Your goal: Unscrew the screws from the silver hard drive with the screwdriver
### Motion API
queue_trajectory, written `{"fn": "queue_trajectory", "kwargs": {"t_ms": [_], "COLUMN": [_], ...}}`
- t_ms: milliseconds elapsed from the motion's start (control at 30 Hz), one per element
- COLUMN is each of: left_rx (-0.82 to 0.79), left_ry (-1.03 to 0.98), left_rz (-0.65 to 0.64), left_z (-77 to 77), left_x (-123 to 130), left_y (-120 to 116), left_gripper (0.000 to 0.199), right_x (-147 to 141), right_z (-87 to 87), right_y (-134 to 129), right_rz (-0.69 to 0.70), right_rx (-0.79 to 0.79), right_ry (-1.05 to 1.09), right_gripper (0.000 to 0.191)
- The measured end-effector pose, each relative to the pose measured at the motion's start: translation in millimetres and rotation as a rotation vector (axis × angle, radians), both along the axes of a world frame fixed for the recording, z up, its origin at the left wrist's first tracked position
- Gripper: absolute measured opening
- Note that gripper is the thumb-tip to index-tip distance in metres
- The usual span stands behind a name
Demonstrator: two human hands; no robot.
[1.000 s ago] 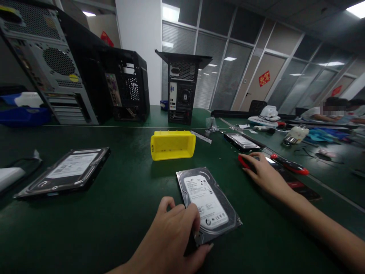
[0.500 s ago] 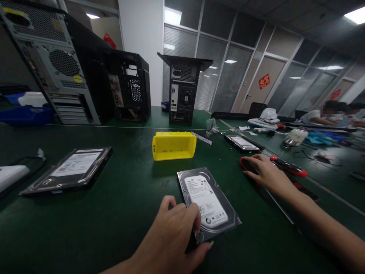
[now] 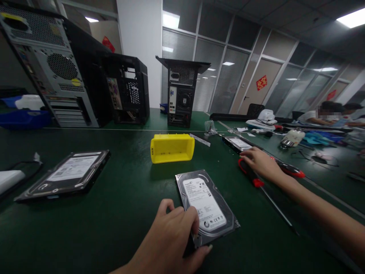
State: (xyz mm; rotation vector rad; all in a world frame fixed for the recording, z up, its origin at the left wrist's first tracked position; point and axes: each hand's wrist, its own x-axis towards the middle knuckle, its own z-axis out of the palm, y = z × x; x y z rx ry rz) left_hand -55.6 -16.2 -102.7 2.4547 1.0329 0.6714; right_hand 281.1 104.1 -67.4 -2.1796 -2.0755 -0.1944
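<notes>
A hard drive with a white label lies slightly turned on the green table. My left hand grips its near left corner, thumb low at the front edge and curled fingers on top. Over at the right, my right hand hovers with fingers stretched forward and nothing visibly held. Its fingertips are close to the front end of another hard drive; whether they touch it I cannot tell. Just below this hand lies a screwdriver with a red and black handle. A second red and black screwdriver rests partly behind the wrist.
A yellow bin lies on its side beyond the near drive. Another hard drive is at the left. Computer cases stand along the back. A jar-like container and blue cloth sit far right, with people behind.
My right hand has lifted off the screwdriver handle and shifted a little forward and left, towards the far drive. My left hand keeps its grip on the near hard drive.
</notes>
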Motion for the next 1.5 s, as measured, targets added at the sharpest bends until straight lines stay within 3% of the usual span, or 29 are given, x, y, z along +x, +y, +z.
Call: {"fn": "queue_trajectory", "kwargs": {"t_ms": [267,533,767,867,933,1033,1133,1267,1500], "left_rx": [-0.099,-0.131,-0.152,-0.178,-0.195,-0.218,-0.208,-0.187,-0.194], "left_ry": [0.059,0.082,0.083,0.051,0.044,0.052,0.044,0.004,-0.027], "left_rz": [0.007,0.008,0.013,0.017,0.026,0.042,0.056,0.071,0.075], "left_z": [7.4,8.7,12.5,13.5,15.2,17.4,16.2,11.6,10.8], "left_x": [0.3,2.0,0.3,-0.7,-0.8,-0.5,-0.4,-0.7,-1.4], "left_y": [-0.6,0.4,-1.7,-3.6,-4.3,-4.6,-4.7,-4.3,-3.9], "left_gripper": [0.019,0.019,0.02,0.022,0.024,0.026,0.028,0.029,0.03], "right_x": [2.0,1.4,-9.8,-24.6,-41.9,-78.2,-115.6,-143.2,-146.1], "right_z": [0.3,-3.0,3.2,17.1,28.0,38.8,38.0,25.2,11.6], "right_y": [52.1,56.0,48.5,33.1,8.9,-48.8,-107.1,-138.0,-128.1], "right_rz": [-0.091,-0.153,-0.07,0.081,0.25,0.52,0.899,0.931,0.966], "right_rx": [-0.202,-0.224,-0.169,-0.103,-0.069,-0.082,-0.181,-0.205,-0.199], "right_ry": [-0.03,-0.035,0.011,0.062,0.116,0.206,0.315,0.337,0.318], "right_gripper": [0.033,0.033,0.033,0.027,0.024,0.024,0.02,0.019,0.021]}}
